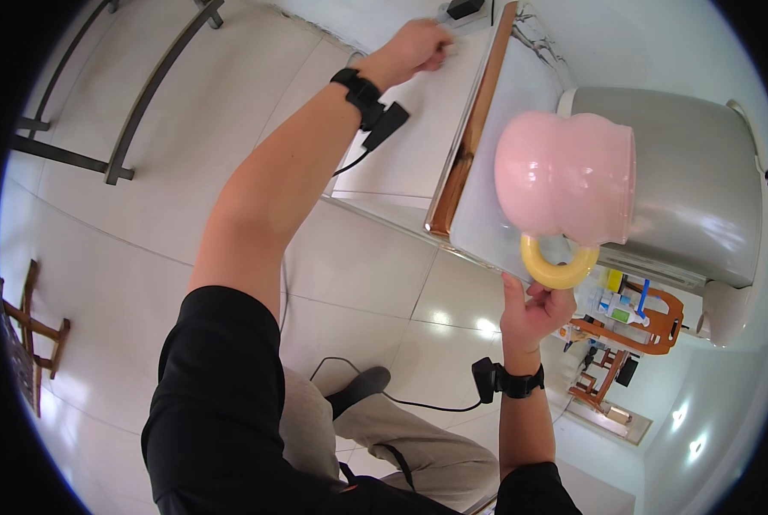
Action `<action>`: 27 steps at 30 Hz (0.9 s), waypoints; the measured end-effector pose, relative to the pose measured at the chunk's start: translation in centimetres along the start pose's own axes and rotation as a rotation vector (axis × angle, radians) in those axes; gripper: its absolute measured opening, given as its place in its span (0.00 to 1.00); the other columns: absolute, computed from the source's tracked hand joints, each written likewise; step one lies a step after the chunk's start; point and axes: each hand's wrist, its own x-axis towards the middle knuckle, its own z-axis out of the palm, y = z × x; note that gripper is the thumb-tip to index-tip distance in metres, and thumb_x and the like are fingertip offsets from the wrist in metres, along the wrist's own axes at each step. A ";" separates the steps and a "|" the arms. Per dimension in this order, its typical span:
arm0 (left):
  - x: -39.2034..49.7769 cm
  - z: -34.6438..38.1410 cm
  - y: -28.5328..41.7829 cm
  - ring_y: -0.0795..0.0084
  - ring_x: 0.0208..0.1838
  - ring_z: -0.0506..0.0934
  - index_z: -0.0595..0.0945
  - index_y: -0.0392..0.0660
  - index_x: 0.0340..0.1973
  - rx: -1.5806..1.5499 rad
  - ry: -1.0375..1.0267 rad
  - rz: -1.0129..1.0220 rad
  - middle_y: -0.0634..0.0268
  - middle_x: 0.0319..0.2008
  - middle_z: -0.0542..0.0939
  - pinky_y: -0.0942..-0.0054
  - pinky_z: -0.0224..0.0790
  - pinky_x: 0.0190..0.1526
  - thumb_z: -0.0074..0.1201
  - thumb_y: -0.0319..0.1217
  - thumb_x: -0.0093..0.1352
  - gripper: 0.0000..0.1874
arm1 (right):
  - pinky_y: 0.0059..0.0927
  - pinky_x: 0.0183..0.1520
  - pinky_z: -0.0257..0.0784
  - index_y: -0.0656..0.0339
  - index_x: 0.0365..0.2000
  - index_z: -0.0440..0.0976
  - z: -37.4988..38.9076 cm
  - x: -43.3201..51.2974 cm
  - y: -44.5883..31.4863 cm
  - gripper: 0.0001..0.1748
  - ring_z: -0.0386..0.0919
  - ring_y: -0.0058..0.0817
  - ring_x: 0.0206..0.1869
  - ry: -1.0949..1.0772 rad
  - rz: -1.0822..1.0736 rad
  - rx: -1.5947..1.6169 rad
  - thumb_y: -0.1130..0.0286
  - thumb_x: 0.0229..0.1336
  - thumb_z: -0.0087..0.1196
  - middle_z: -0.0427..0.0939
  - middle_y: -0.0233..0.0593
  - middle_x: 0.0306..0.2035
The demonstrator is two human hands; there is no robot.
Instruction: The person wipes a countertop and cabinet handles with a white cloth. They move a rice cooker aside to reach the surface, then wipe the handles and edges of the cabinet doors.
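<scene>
A large glossy pink mug [564, 177], bulging in two tiers, fills the right of the view with its rim towards the picture's right. My right hand [541, 312] is at its yellow ring handle [559, 273], fingers curled behind the ring and partly hidden by it, thumb held apart. Whether the mug rests on the white tabletop [480, 219] is unclear. Beyond the table's brown edge, my left hand [422, 45] is at the top of the view, blurred, with fingers bent in. Near it, by the wall, is a black plug or adapter [464, 8]; contact cannot be made out.
A grey rounded appliance [686, 187] stands behind the mug. An orange-brown tray or rack [664, 312] and bottles are farther back. Dark metal furniture legs [158, 84] and a wooden chair [42, 328] stand on the tiled floor. Black cables [422, 404] trail from both wristbands.
</scene>
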 end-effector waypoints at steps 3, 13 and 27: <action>2.5 2.8 4.6 0.55 0.30 0.85 0.88 0.40 0.43 0.391 -0.249 0.043 0.52 0.32 0.89 0.56 0.82 0.38 0.63 0.36 0.69 0.13 | 0.19 0.25 0.55 0.61 0.36 0.83 0.0 -0.3 0.2 0.22 0.64 0.15 0.23 0.002 0.017 -0.003 0.67 0.44 0.85 0.78 0.27 0.29; -2.6 -5.7 -1.6 0.63 0.34 0.84 0.82 0.39 0.35 1.203 -0.011 0.050 0.54 0.30 0.86 0.62 0.76 0.34 0.60 0.32 0.71 0.08 | 0.19 0.30 0.54 0.59 0.33 0.73 -0.1 -0.5 0.2 0.23 0.60 0.14 0.26 -0.019 -0.023 -0.025 0.72 0.51 0.83 0.72 0.27 0.30; -0.2 -5.7 -1.1 0.75 0.34 0.78 0.81 0.44 0.44 0.815 -0.092 0.178 0.66 0.29 0.79 0.72 0.73 0.37 0.55 0.30 0.78 0.04 | 0.19 0.30 0.53 0.58 0.32 0.71 -0.1 -0.8 0.7 0.23 0.59 0.14 0.27 0.001 -0.010 0.003 0.73 0.52 0.82 0.70 0.26 0.30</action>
